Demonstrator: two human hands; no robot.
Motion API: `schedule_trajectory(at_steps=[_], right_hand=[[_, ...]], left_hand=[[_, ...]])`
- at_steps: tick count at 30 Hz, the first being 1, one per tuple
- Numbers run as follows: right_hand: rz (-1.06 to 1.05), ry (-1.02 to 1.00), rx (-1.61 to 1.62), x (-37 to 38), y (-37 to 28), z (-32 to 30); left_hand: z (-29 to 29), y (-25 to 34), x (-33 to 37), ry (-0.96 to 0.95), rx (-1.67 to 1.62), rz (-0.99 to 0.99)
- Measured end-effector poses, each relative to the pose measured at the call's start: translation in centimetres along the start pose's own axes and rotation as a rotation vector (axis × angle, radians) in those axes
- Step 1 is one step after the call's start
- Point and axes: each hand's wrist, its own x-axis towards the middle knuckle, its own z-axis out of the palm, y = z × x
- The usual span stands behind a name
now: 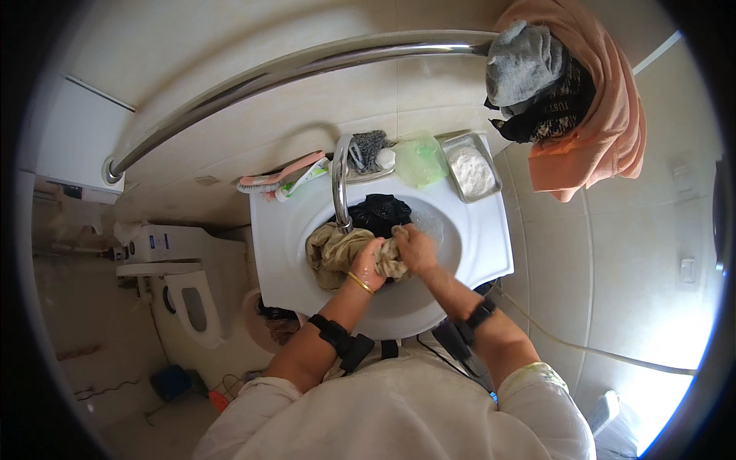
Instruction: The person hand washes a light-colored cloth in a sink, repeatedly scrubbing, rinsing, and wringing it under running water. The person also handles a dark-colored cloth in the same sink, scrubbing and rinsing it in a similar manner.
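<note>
Both of my hands grip a wet khaki garment [335, 250] over the white washbasin [479, 234]. My left hand [368, 263] is closed round its bunched middle, palm turned partly up. To the right, my right hand [415, 249] clutches the garment's twisted end, its fingers wrapped over the cloth. The rest of the garment sags to the left, under the chrome faucet [340, 184]. Behind it in the bowl lies a black wet cloth or bag [381, 214]; which one I cannot tell. Some water shows at the bowl's right side.
Along the basin's back edge lie a pink brush [282, 173], a toothpaste-like tube [303, 181], a grey scrubber [370, 147], a green plastic bag [420, 159] and a metal tray of white powder [470, 170]. A chrome rail [299, 70] crosses above; a peach towel [586, 159] hangs right. A toilet [197, 303] stands left.
</note>
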Motion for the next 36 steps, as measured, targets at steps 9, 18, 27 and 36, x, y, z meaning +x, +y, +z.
schedule_trajectory(at_steps=[9,18,27,36], right_hand=[[-0.126,0.033,-0.194,-2.0,-1.5,-0.3],[0.252,-0.238,-0.449,2.4,6.0,0.8],[-0.089,-0.093,0.108,-2.6,-2.2,-0.4],[-0.054,0.106,-0.158,-0.2,0.1,0.8]], left_hand=[[-1.7,-2.0,0.5,0.011,0.030,0.009],[-2.9,-0.4,1.9,0.176,-0.004,-0.013],[-3.2,1.0,1.3,0.029,-0.053,-0.107],[-2.5,-1.7,0.6,-0.013,0.018,-0.101]])
